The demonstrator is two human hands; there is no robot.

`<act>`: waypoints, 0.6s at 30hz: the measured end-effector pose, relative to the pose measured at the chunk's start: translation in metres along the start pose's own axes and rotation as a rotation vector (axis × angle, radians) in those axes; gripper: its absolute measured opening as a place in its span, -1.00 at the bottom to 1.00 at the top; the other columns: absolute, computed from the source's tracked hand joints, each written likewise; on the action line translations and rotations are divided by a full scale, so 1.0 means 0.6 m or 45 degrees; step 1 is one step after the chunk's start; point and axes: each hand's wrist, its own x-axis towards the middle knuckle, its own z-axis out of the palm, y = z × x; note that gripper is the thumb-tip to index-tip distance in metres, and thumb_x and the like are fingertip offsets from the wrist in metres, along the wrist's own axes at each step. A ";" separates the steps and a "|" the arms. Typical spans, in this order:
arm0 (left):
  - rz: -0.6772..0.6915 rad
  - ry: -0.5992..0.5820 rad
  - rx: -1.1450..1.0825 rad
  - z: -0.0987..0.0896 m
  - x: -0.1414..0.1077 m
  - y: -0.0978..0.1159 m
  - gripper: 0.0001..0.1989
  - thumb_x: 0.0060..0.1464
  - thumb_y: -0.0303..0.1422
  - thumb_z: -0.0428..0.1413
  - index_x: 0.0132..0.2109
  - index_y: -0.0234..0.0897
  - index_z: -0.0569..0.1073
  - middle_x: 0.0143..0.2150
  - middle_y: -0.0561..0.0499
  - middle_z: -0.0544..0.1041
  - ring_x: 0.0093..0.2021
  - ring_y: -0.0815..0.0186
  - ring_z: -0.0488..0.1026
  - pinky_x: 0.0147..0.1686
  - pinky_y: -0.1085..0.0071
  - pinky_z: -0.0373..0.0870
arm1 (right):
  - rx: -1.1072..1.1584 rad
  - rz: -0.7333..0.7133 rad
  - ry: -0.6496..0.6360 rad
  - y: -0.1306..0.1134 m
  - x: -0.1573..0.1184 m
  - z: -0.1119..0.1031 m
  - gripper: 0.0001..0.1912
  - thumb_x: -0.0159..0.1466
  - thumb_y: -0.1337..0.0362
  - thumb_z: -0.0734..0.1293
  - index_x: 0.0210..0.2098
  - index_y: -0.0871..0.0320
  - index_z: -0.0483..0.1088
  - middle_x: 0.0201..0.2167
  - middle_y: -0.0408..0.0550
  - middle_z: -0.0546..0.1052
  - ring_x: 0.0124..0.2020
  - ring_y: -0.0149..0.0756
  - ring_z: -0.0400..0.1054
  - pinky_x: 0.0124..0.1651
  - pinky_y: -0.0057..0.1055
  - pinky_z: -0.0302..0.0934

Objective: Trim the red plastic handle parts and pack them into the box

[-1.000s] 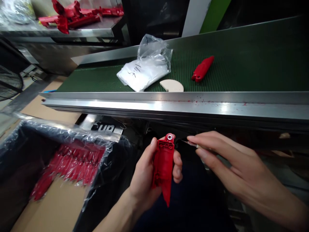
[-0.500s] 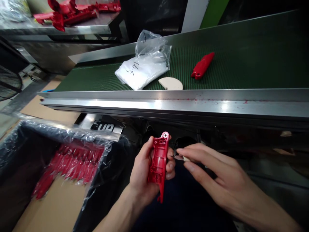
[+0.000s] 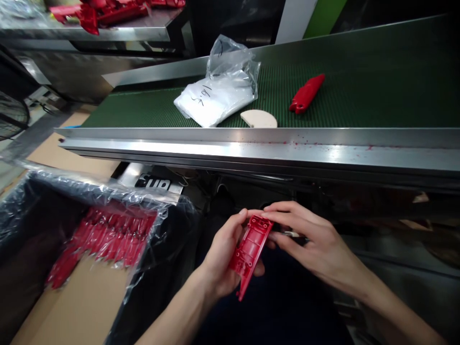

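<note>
My left hand (image 3: 221, 256) is closed around a red plastic housing half (image 3: 253, 242), its hollow, ribbed inside facing up at me. The part is tilted, with its narrow pointed end toward my body. At its far end, the fingertips of my right hand (image 3: 305, 227) rest on the part. A small pointed metal tool (image 3: 293, 234) with a pale section is tucked in the right hand, mostly hidden by the fingers. The rounded lug at the part's far end is covered by fingers.
Ahead runs a green conveyor belt (image 3: 143, 108) with a metal rail (image 3: 215, 143). On it lie a white plastic bag (image 3: 215, 98), a beige disc piece (image 3: 259, 118) and a red part (image 3: 307, 94). At left, a plastic-lined bin (image 3: 143, 258) holds several bagged red parts (image 3: 108, 235).
My right hand has moved left and up onto the far end of the red housing half, the tool shifting back between its fingers. The housing now leans more to the right.
</note>
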 end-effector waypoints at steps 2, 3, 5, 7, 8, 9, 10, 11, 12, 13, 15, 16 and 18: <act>0.018 -0.035 0.016 -0.006 -0.003 0.004 -0.69 0.26 -0.24 -0.07 0.00 -0.30 0.42 -0.31 -0.11 0.51 -0.38 0.26 0.49 -0.72 0.54 0.36 | 0.003 0.003 -0.009 -0.003 -0.002 0.000 -0.69 0.34 0.25 0.30 0.05 -0.23 0.36 0.06 -0.27 0.35 0.04 -0.48 0.31 0.05 -0.59 0.26; 0.023 -0.050 0.021 -0.008 -0.005 0.006 -0.71 0.25 -0.26 -0.06 0.00 -0.29 0.41 -0.29 -0.11 0.51 -0.35 0.25 0.50 -0.72 0.55 0.37 | 0.001 0.004 -0.014 -0.006 -0.002 -0.001 -0.70 0.34 0.25 0.30 0.03 -0.22 0.36 0.05 -0.27 0.35 0.04 -0.48 0.31 0.06 -0.58 0.25; 0.014 -0.087 0.025 -0.011 -0.006 0.010 -0.72 0.25 -0.27 -0.07 0.00 -0.29 0.40 -0.27 -0.10 0.51 -0.38 0.27 0.50 -0.72 0.55 0.38 | 0.002 -0.015 -0.016 -0.010 -0.002 -0.002 -0.71 0.35 0.25 0.29 0.03 -0.21 0.36 0.04 -0.26 0.36 0.03 -0.48 0.32 0.07 -0.57 0.24; -0.005 -0.132 0.027 -0.013 -0.006 0.011 -0.70 0.26 -0.25 -0.11 -0.02 -0.30 0.39 -0.27 -0.11 0.51 -0.44 0.29 0.49 -0.73 0.53 0.37 | 0.015 -0.033 -0.010 -0.011 -0.002 -0.004 -0.71 0.34 0.26 0.30 0.02 -0.20 0.36 0.02 -0.25 0.37 0.01 -0.48 0.33 0.05 -0.57 0.24; -0.012 -0.153 0.028 -0.014 -0.005 0.011 -0.69 0.27 -0.24 -0.12 -0.04 -0.31 0.39 -0.29 -0.11 0.51 -0.47 0.29 0.48 -0.74 0.53 0.37 | 0.025 -0.034 -0.011 -0.011 -0.002 -0.005 -0.72 0.34 0.27 0.30 0.01 -0.19 0.37 0.00 -0.25 0.38 -0.01 -0.47 0.33 0.03 -0.57 0.25; -0.017 -0.171 0.032 -0.014 -0.004 0.010 -0.69 0.27 -0.23 -0.13 -0.05 -0.32 0.39 -0.33 -0.11 0.50 -0.50 0.29 0.47 -0.75 0.53 0.36 | 0.034 -0.037 -0.012 -0.011 -0.002 -0.006 -0.73 0.33 0.27 0.31 0.00 -0.18 0.38 -0.02 -0.24 0.39 -0.02 -0.47 0.34 0.01 -0.57 0.25; -0.019 -0.184 0.035 -0.015 -0.004 0.010 -0.69 0.26 -0.24 -0.14 -0.07 -0.33 0.39 -0.35 -0.11 0.50 -0.51 0.28 0.47 -0.76 0.53 0.35 | 0.040 -0.035 -0.017 -0.011 -0.003 -0.007 -0.73 0.33 0.27 0.32 0.00 -0.17 0.38 -0.03 -0.24 0.39 -0.03 -0.47 0.34 0.00 -0.56 0.25; -0.019 -0.194 0.038 -0.015 -0.003 0.009 -0.69 0.26 -0.24 -0.14 -0.08 -0.33 0.38 -0.38 -0.11 0.50 -0.50 0.27 0.48 -0.76 0.54 0.35 | 0.043 -0.034 -0.022 -0.011 -0.003 -0.008 -0.73 0.32 0.27 0.32 0.00 -0.17 0.39 -0.03 -0.23 0.40 -0.04 -0.47 0.34 0.00 -0.57 0.25; -0.021 -0.199 0.042 -0.015 -0.003 0.008 -0.70 0.25 -0.25 -0.13 -0.09 -0.34 0.38 -0.39 -0.11 0.50 -0.50 0.27 0.48 -0.77 0.55 0.34 | 0.045 -0.038 -0.026 -0.011 -0.004 -0.009 -0.72 0.32 0.27 0.33 0.01 -0.17 0.38 -0.04 -0.23 0.40 -0.04 -0.47 0.35 0.00 -0.57 0.25; -0.025 -0.201 0.045 -0.015 -0.003 0.008 -0.71 0.25 -0.26 -0.12 -0.09 -0.35 0.38 -0.40 -0.11 0.50 -0.51 0.27 0.48 -0.77 0.56 0.32 | 0.045 -0.040 -0.031 -0.012 -0.004 -0.010 -0.70 0.32 0.27 0.33 0.02 -0.17 0.38 -0.04 -0.22 0.40 -0.04 -0.47 0.35 0.01 -0.57 0.25; -0.044 -0.197 0.051 -0.015 -0.004 0.007 -0.73 0.24 -0.27 -0.11 -0.09 -0.35 0.37 -0.43 -0.09 0.49 -0.55 0.29 0.47 -0.78 0.57 0.30 | 0.043 -0.042 -0.039 -0.013 -0.004 -0.013 -0.68 0.32 0.27 0.33 0.04 -0.18 0.37 -0.04 -0.22 0.40 -0.04 -0.46 0.35 0.02 -0.57 0.25; -0.054 -0.192 0.051 -0.014 -0.004 0.007 -0.73 0.23 -0.26 -0.10 -0.09 -0.36 0.36 -0.44 -0.09 0.49 -0.57 0.29 0.46 -0.79 0.57 0.29 | 0.042 -0.046 -0.041 -0.014 -0.004 -0.014 -0.67 0.32 0.27 0.32 0.05 -0.18 0.36 -0.03 -0.22 0.41 -0.04 -0.46 0.35 0.02 -0.56 0.26; -0.071 -0.178 0.044 -0.012 -0.004 0.007 -0.73 0.23 -0.25 -0.09 -0.09 -0.35 0.36 -0.46 -0.08 0.47 -0.59 0.29 0.44 -0.80 0.57 0.27 | 0.038 -0.051 -0.042 -0.016 -0.004 -0.015 -0.66 0.32 0.27 0.32 0.06 -0.18 0.36 -0.03 -0.21 0.41 -0.04 -0.44 0.36 0.01 -0.55 0.27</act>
